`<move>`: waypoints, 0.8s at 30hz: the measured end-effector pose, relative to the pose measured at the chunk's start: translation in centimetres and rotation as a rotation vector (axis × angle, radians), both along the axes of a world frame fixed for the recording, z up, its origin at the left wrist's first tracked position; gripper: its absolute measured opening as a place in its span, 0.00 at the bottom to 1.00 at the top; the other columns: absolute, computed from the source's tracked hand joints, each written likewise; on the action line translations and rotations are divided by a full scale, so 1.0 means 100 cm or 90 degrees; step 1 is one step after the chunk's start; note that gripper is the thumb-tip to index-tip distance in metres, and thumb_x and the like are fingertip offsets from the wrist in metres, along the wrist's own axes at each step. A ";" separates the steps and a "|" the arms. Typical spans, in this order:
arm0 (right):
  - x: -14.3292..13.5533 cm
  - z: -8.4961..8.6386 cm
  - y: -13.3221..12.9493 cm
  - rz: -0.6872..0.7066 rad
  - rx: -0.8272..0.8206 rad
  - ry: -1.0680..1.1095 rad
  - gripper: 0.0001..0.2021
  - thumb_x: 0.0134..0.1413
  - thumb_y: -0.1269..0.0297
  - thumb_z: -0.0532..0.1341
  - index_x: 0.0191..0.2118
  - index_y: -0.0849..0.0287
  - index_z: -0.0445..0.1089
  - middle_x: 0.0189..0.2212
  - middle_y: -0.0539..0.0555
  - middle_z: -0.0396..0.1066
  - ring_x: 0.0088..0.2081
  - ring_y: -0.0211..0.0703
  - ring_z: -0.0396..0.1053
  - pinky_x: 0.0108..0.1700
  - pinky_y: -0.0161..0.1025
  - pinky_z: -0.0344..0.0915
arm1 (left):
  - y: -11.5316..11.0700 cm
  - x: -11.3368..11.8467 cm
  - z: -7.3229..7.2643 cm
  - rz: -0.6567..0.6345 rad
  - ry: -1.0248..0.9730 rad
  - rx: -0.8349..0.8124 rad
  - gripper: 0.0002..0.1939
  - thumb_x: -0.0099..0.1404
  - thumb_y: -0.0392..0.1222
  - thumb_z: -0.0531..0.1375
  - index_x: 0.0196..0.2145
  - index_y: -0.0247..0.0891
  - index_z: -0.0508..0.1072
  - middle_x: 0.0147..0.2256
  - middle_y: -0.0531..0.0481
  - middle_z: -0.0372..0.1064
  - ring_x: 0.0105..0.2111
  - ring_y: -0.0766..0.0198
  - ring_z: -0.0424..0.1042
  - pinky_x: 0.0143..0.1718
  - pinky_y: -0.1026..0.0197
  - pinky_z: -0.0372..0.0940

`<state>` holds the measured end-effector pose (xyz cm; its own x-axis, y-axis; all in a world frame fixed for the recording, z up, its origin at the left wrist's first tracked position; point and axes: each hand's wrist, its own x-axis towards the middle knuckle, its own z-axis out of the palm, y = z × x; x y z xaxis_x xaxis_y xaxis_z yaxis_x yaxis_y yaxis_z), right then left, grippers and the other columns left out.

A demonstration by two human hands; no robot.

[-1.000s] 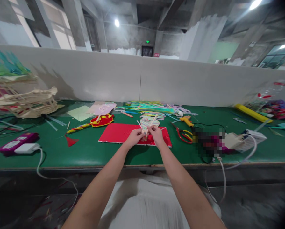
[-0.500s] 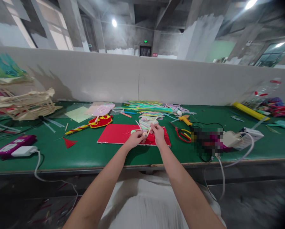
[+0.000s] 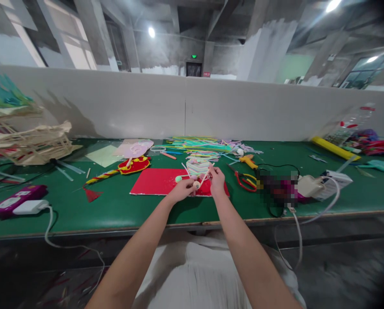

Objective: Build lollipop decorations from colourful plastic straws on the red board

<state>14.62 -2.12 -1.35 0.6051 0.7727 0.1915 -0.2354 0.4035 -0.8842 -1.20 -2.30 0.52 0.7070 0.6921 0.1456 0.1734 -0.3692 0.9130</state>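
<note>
Over a red board (image 3: 156, 180) on the green table, both my hands work at a small pale coil (image 3: 196, 185). My left hand (image 3: 181, 190) is closed, pinching the coil between thumb and fingers. A pale thin strip (image 3: 204, 177) runs up from the coil to my right hand (image 3: 217, 177), whose fingertips are closed on its upper end. Just beyond them lies a striped pastel piece (image 3: 198, 166) made of rows of strips. A small green round piece (image 3: 179, 178) sits on the board left of it. My fingers partly cover the coil.
A pile of coloured strips (image 3: 204, 145) lies behind the board. To the right are red-handled pliers (image 3: 246, 182), a yellow glue gun (image 3: 249, 161) and cabled items. A red and yellow fan-shaped craft (image 3: 135, 165) and a purple power strip (image 3: 21, 199) lie left.
My right hand has moved slightly up and right, away from my left, so more of the strip shows between them. The whole view has shifted slightly.
</note>
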 end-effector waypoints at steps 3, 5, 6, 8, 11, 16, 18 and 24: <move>0.001 -0.001 0.001 -0.030 0.003 -0.020 0.14 0.37 0.54 0.60 0.19 0.58 0.59 0.13 0.43 0.55 0.16 0.30 0.52 0.19 0.31 0.52 | 0.001 -0.001 -0.001 -0.011 0.004 0.008 0.14 0.54 0.49 0.53 0.25 0.33 0.65 0.18 0.53 0.64 0.20 0.69 0.64 0.21 0.68 0.57; 0.003 -0.002 0.002 -0.049 -0.001 -0.033 0.14 0.38 0.53 0.59 0.19 0.58 0.59 0.13 0.43 0.54 0.15 0.30 0.52 0.18 0.31 0.51 | 0.001 -0.001 -0.001 -0.015 0.007 0.014 0.14 0.54 0.49 0.53 0.24 0.33 0.64 0.18 0.53 0.64 0.19 0.69 0.63 0.21 0.68 0.57; 0.003 -0.003 0.002 -0.058 -0.002 -0.034 0.14 0.38 0.53 0.59 0.20 0.57 0.59 0.13 0.42 0.54 0.15 0.30 0.51 0.18 0.32 0.50 | 0.001 0.000 -0.001 -0.019 0.009 0.016 0.14 0.54 0.49 0.53 0.23 0.33 0.64 0.17 0.53 0.64 0.19 0.70 0.63 0.21 0.68 0.57; 0.005 -0.005 0.003 -0.075 0.006 -0.029 0.13 0.39 0.52 0.58 0.20 0.57 0.60 0.13 0.42 0.53 0.15 0.30 0.51 0.18 0.32 0.49 | 0.001 0.000 -0.002 -0.023 0.009 0.019 0.14 0.54 0.49 0.53 0.23 0.33 0.64 0.17 0.53 0.63 0.19 0.70 0.63 0.21 0.68 0.57; 0.006 -0.006 0.004 -0.089 0.023 -0.030 0.14 0.40 0.51 0.57 0.21 0.57 0.60 0.13 0.42 0.52 0.15 0.30 0.50 0.18 0.32 0.49 | 0.001 0.000 -0.002 -0.025 0.010 0.021 0.14 0.55 0.49 0.53 0.23 0.34 0.64 0.17 0.54 0.63 0.19 0.70 0.63 0.21 0.67 0.58; 0.007 -0.005 0.002 -0.093 0.025 -0.011 0.14 0.41 0.52 0.58 0.20 0.57 0.58 0.12 0.42 0.50 0.14 0.30 0.49 0.17 0.31 0.48 | 0.002 -0.001 -0.003 -0.032 0.013 0.027 0.14 0.55 0.49 0.52 0.23 0.34 0.63 0.18 0.53 0.63 0.20 0.69 0.64 0.22 0.67 0.58; 0.007 -0.005 0.002 -0.081 0.034 0.007 0.14 0.41 0.53 0.58 0.20 0.57 0.58 0.12 0.42 0.50 0.14 0.30 0.49 0.17 0.31 0.48 | 0.002 -0.001 -0.003 -0.036 0.015 0.025 0.13 0.55 0.48 0.52 0.24 0.34 0.63 0.18 0.54 0.63 0.20 0.69 0.64 0.22 0.67 0.58; 0.006 -0.001 0.000 -0.007 0.050 0.106 0.14 0.37 0.56 0.62 0.20 0.57 0.57 0.13 0.42 0.53 0.14 0.28 0.51 0.16 0.30 0.51 | 0.000 -0.001 -0.001 -0.037 0.019 0.031 0.14 0.55 0.48 0.52 0.21 0.34 0.62 0.18 0.54 0.62 0.20 0.70 0.64 0.22 0.68 0.58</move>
